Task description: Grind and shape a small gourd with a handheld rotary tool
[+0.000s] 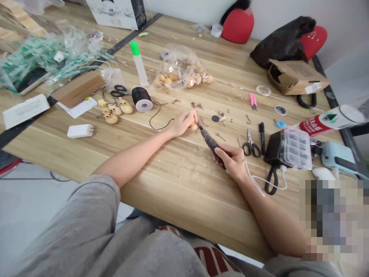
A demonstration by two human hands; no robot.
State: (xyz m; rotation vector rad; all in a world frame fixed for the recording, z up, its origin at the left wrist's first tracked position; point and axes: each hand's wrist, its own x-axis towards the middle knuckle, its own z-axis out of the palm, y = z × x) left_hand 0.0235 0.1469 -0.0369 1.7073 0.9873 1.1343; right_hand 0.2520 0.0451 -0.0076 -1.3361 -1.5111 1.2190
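Note:
Between the fingers of my left hand (183, 123) is a small tan gourd (194, 126), partly hidden by the fingers. My right hand (233, 159) is wrapped round a dark rotary tool (211, 144) with red buttons. Its tip points at the gourd and looks close to it; whether they touch I cannot tell. Left of my left hand stands a spool of black cord (142, 99), its loose end curling over the wood. Several small gourds with drawn faces (111, 109) lie beyond the spool. A clear bag of gourds (184, 71) rests farther back.
Black-handled scissors (251, 144), a black marker (261, 138) and a clear compartment box (296, 148) lie right of my right hand, near a white cable (256, 180). Stem bits are scattered ahead. A white charger (80, 131) sits at left, a glue bottle (139, 65) behind.

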